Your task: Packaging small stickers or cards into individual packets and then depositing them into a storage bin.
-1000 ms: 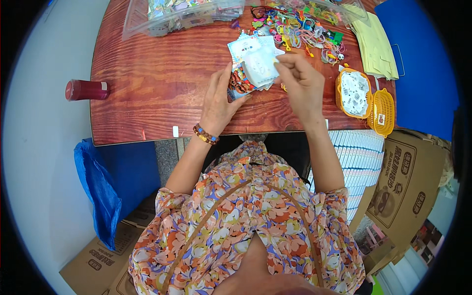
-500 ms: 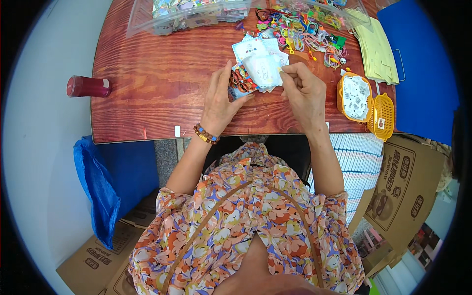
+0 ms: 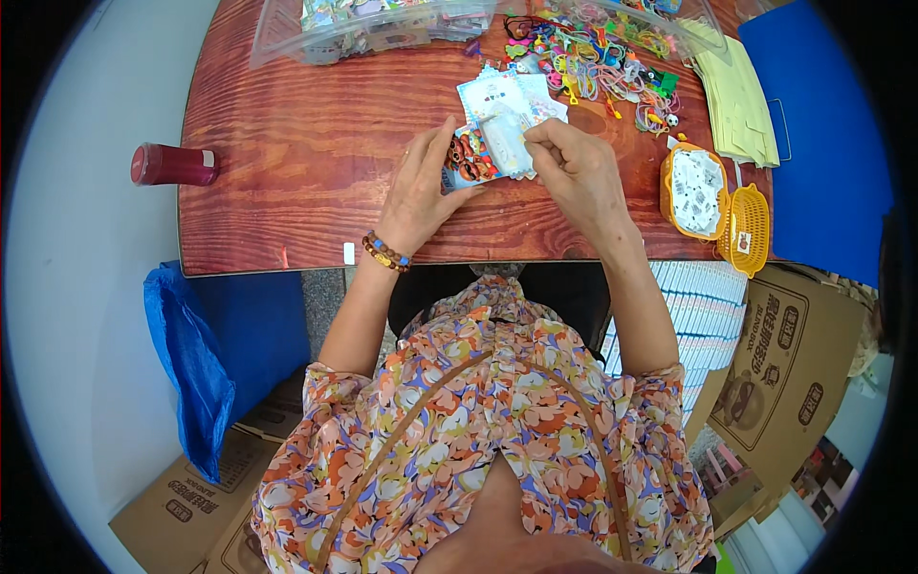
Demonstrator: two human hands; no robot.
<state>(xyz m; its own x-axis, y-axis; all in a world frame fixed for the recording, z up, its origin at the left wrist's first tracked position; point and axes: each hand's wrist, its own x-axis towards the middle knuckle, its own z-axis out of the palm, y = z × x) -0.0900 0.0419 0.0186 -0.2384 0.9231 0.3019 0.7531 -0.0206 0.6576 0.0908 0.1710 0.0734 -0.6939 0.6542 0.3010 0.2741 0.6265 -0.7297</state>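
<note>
My left hand [image 3: 417,182] curves round the left side of a colourful printed card [image 3: 465,161], its thumb along the near edge and its fingers at the far edge. A whitish, translucent-looking small sheet or bag [image 3: 507,140] lies over the card's right part. At that sheet's right edge, my right hand [image 3: 580,182] has thumb and forefinger pinched together. Beneath and beyond them are several pale printed paper sheets [image 3: 490,92], fanned out on the wooden table [image 3: 306,172]. Exactly what the right fingertips pinch is partly hidden.
A clear plastic bin [image 3: 382,33] of printed packets stands at the far side. Beside it lies a heap of small coloured trinkets and cords [image 3: 612,72]. On the right are yellow sheets [image 3: 732,96] and an orange basket [image 3: 694,191] of small white papers. A dark red bottle [image 3: 174,165] lies left.
My right hand has shifted slightly left and its fingers have drawn closer together over the whitish sheet. That sheet now looks narrower and tilted. My left hand has barely moved.
</note>
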